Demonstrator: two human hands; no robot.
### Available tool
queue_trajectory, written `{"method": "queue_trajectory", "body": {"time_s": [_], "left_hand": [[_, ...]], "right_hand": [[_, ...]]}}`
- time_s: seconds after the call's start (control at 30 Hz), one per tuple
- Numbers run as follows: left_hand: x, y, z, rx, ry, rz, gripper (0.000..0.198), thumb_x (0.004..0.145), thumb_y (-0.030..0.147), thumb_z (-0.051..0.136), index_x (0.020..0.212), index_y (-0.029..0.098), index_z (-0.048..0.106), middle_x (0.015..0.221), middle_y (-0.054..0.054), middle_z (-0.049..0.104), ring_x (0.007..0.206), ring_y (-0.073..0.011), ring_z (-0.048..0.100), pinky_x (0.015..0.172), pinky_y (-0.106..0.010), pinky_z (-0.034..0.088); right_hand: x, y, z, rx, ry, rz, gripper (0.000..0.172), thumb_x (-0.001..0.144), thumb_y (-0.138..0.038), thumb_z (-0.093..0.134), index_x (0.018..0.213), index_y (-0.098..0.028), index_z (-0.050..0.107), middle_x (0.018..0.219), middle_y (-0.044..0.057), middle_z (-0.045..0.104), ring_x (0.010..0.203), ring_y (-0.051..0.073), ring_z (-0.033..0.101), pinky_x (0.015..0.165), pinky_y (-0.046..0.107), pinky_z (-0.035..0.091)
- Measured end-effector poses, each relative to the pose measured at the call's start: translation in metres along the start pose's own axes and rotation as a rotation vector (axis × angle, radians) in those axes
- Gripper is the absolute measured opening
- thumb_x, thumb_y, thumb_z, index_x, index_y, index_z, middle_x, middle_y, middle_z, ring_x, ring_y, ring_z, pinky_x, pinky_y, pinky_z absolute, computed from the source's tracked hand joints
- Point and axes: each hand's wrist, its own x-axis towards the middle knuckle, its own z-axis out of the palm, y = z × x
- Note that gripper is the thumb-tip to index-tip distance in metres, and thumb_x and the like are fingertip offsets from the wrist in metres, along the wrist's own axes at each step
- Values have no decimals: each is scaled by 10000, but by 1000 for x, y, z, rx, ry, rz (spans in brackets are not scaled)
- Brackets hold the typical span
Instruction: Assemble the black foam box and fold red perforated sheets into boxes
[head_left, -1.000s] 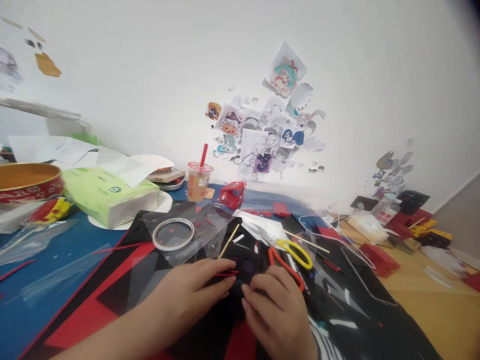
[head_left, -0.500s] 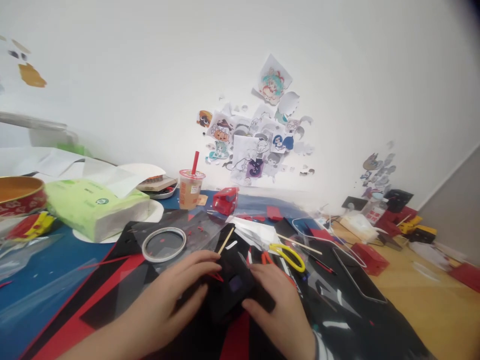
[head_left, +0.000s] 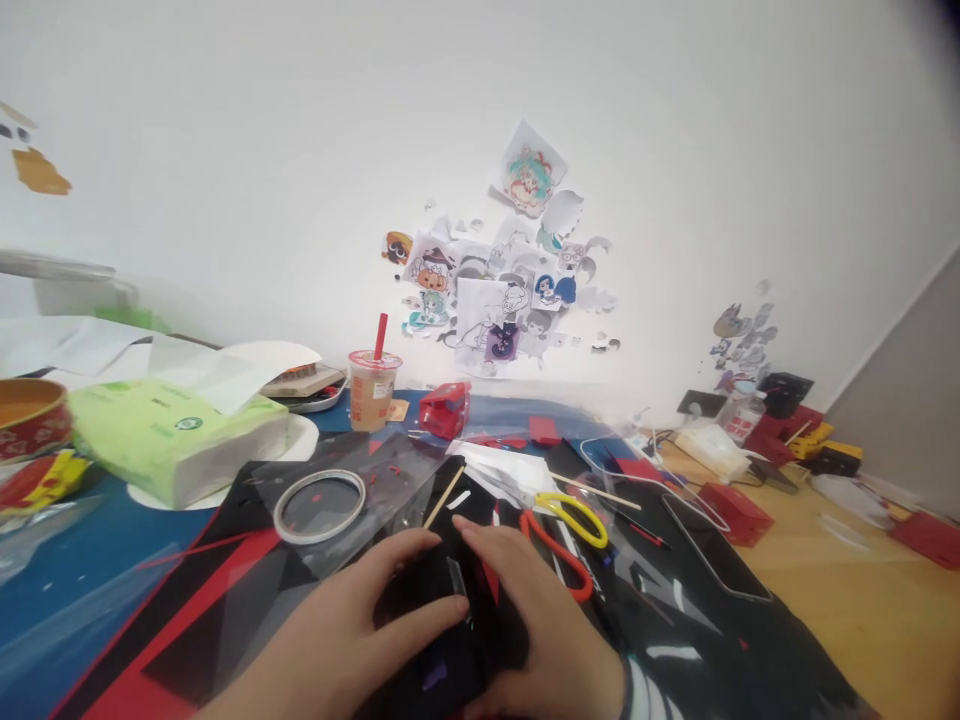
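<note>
Both my hands close round a small black folded paper piece (head_left: 442, 630) low in the middle of the view. My left hand (head_left: 352, 630) grips its left side, thumb over the front and fingers curled behind. My right hand (head_left: 540, 625) covers its right side, fingers stretched over the top edge. A scrap of purple shows on the piece near its lower edge. Under my hands lie black and red paper sheets (head_left: 225, 600). A thin wooden stick (head_left: 444, 497) rests just beyond my fingertips.
Scissors with one yellow and one red handle (head_left: 570, 535) lie to the right of my hands, a tape ring (head_left: 319, 505) under clear plastic to the left. Farther back stand a tissue pack (head_left: 172, 440), a drink cup with red straw (head_left: 373, 385), a small red box (head_left: 444, 410). Red and black boxes (head_left: 780, 430) sit at the far right.
The black piece has been turned and drawn closer between my hands; its purple patch moved from the top face to the lower edge. The view has drifted slightly to the right.
</note>
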Motion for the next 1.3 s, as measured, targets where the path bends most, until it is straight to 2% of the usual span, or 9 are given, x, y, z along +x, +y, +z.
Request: {"method": "queue_trajectory", "body": {"time_s": [0.17, 0.27, 0.4, 0.53, 0.7, 0.93, 1.07, 1.23, 1.3], "left_hand": [[-2, -1, -1, -85, -68, -104, 542, 553, 230, 600, 1070, 390, 570, 1208, 11, 551, 990, -258, 589, 804, -301, 517], [1, 0, -3, -95, -124, -161, 468, 557, 268, 604, 1017, 356, 605, 1136, -10, 600, 956, -252, 601, 773, -303, 529], [5, 2, -4, -52, -64, -57, 381, 578, 246, 587, 954, 305, 603, 1135, -59, 579, 955, -238, 598, 761, -309, 521], [6, 2, -3, -23, -11, 31, 434, 590, 250, 590, 1021, 294, 573, 1176, -82, 542, 959, -233, 593, 753, -304, 517], [0, -4, -1, -77, -87, -103, 454, 590, 293, 608, 1039, 356, 611, 1208, -22, 562, 1007, -256, 582, 802, -325, 518], [-3, -12, 2, -109, -107, -143, 418, 581, 378, 640, 998, 353, 644, 1139, -25, 618, 1050, -283, 562, 800, -335, 524], [-6, -9, 0, -43, -75, -85, 395, 598, 373, 640, 992, 343, 644, 1153, -33, 608, 1064, -277, 553, 815, -340, 517], [-7, -10, 3, 144, 125, 193, 439, 661, 328, 605, 1097, 288, 571, 1069, -70, 620, 977, -232, 585, 768, -316, 528], [-4, -12, 3, 184, 144, 268, 425, 672, 330, 601, 1086, 244, 561, 1063, -90, 611, 989, -240, 570, 781, -337, 522]], "right_hand": [[4, 3, 3, 64, -7, 13, 817, 607, -545, 707, 1275, -232, 354, 1172, 78, 555, 1042, 223, 523, 925, 365, 414], [1, 5, 7, 41, 1, 3, 852, 581, -533, 726, 1281, -239, 340, 1178, 79, 548, 1056, 233, 513, 932, 373, 398], [-1, 6, 7, 51, 0, 5, 877, 547, -531, 749, 1273, -246, 348, 1170, 89, 551, 1058, 251, 515, 917, 381, 409], [-1, 4, 6, 82, 8, 22, 859, 568, -525, 745, 1280, -246, 354, 1204, 94, 520, 1089, 244, 497, 926, 366, 412], [-2, 2, 5, 82, 40, -19, 838, 598, -550, 719, 1290, -262, 344, 1216, 86, 507, 1089, 233, 484, 933, 367, 409], [-2, 5, 11, -4, 26, -83, 861, 632, -631, 642, 1351, -315, 288, 1229, 83, 469, 1055, 252, 465, 907, 416, 405], [-4, 5, 16, -33, 47, -84, 872, 653, -643, 613, 1374, -307, 253, 1240, 95, 449, 1058, 261, 451, 894, 423, 409], [-5, 4, 17, -19, 64, -61, 872, 650, -634, 625, 1373, -311, 259, 1242, 80, 450, 1067, 256, 448, 900, 407, 412], [-5, 3, 16, -8, 54, -53, 873, 646, -623, 637, 1372, -317, 260, 1246, 72, 449, 1073, 253, 445, 909, 399, 409]]}}
